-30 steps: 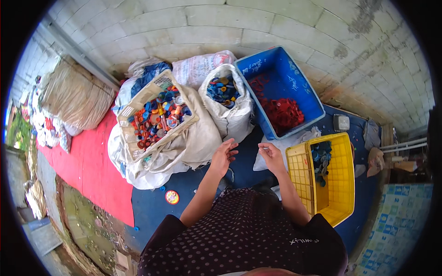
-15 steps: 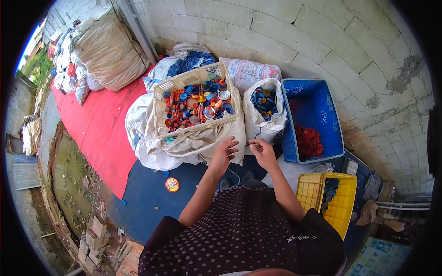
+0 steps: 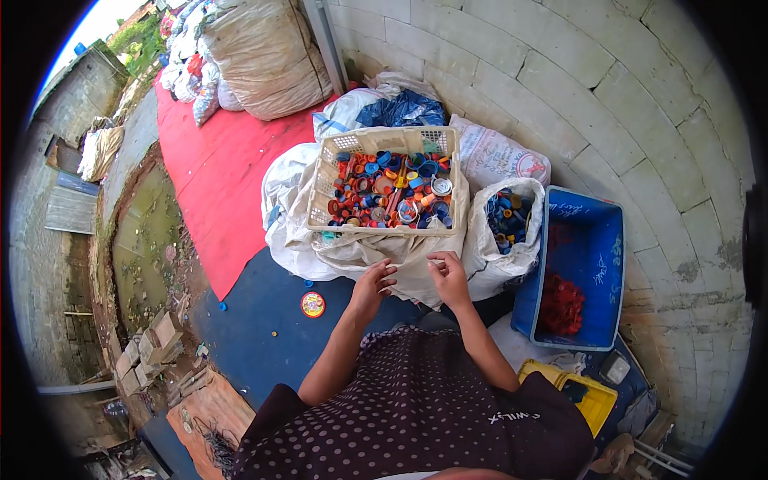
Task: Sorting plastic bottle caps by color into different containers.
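Note:
In front of me a cream plastic crate holds a heap of bottle caps, mostly red, orange and blue. It rests on white sacks. Just below its near edge is my left hand, its fingers bent but apart. My right hand is level with it, thumb and forefinger pressed together; anything small between them is too fine to make out. Both hands are over the pale sack cloth that hangs from under the crate. On the right, an open white sack contains blue and yellow caps.
A blue bin with red pieces stands against the block wall, near a yellow crate. Big stuffed sacks sit on the red sheet. A round red-and-yellow lid lies on the dark blue ground sheet.
The view has turned, so the crate, sacks and bin appear farther right. My hands are slightly lower in view and a little farther apart. A dark speck at my right fingertips no longer shows.

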{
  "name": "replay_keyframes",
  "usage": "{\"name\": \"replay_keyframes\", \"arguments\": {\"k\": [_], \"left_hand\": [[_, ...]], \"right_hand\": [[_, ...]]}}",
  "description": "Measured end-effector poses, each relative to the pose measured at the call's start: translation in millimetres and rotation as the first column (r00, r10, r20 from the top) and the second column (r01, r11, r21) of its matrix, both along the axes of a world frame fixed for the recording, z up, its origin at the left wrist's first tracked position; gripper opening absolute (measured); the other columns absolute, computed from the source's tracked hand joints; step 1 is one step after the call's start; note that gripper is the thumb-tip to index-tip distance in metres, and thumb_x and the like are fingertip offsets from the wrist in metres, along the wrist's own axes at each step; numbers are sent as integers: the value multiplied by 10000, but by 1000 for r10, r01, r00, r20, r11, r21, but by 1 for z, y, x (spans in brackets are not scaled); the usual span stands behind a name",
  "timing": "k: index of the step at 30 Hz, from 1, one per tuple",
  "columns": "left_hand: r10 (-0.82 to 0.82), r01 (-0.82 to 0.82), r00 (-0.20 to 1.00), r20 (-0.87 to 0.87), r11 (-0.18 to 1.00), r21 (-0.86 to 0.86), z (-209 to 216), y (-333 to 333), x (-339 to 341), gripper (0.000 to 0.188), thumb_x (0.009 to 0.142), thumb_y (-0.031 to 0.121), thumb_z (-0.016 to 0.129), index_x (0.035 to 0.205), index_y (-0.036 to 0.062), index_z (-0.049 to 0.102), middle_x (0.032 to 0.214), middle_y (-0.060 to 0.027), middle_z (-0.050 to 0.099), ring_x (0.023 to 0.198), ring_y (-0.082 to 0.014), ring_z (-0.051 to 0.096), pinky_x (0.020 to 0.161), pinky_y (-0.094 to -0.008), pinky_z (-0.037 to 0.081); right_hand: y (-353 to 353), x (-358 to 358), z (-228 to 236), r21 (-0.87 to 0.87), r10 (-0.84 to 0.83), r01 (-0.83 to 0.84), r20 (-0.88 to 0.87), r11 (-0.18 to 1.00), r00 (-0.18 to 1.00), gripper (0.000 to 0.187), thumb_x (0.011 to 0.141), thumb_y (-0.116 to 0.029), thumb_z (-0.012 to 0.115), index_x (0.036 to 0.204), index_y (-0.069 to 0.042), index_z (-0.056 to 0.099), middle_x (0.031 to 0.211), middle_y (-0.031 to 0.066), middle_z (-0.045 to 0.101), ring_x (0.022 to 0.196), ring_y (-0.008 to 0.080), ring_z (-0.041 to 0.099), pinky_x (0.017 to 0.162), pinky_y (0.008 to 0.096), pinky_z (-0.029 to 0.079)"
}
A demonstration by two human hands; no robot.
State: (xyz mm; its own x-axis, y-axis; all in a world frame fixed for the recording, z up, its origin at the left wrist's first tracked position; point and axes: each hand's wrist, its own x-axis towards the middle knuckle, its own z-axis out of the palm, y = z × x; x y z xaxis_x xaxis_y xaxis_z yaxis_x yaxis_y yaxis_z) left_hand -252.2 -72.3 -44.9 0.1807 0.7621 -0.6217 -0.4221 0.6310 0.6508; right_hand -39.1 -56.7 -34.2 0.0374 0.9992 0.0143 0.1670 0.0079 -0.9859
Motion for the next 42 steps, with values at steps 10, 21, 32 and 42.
{"name": "replay_keyframes", "arguments": {"k": [10,21,32,42], "left_hand": [[322,-324,945,-54,946,-23,18,57,9,183,935,302,584,1010,139,545,690,40,474,712,-131,526,685,-296,413],[249,-225,946,-208,966,130,16,114,-33,289,961,319,574,758,143,465,688,41,426,666,-105,472,651,-280,396],[353,-353,934,-49,935,11,-18,216,-123,387,981,371,508,668,180,385,626,26,367,628,-138,431,626,-316,368],[33,-31,994,107,999,-12,-48,273,-182,311,968,278,483,695,143,416,683,4,466,718,-167,520,744,-350,395]], "right_hand": [[108,7,20,162,204,-187,-92,969,975,121,877,-58,620,994,-52,650,998,43,541,729,94,553,647,231,474],[187,35,1,-37,7,-17,-237,999,971,159,931,-71,611,1079,-15,630,861,-1,637,713,51,569,643,194,472],[244,1,-17,-41,-173,185,212,982,962,180,884,-162,697,955,1,666,729,57,674,633,87,621,575,251,492],[233,-63,-105,-721,681,85,682,688,269,271,868,-251,575,1019,-57,691,1055,140,700,975,294,681,787,424,540]]}}
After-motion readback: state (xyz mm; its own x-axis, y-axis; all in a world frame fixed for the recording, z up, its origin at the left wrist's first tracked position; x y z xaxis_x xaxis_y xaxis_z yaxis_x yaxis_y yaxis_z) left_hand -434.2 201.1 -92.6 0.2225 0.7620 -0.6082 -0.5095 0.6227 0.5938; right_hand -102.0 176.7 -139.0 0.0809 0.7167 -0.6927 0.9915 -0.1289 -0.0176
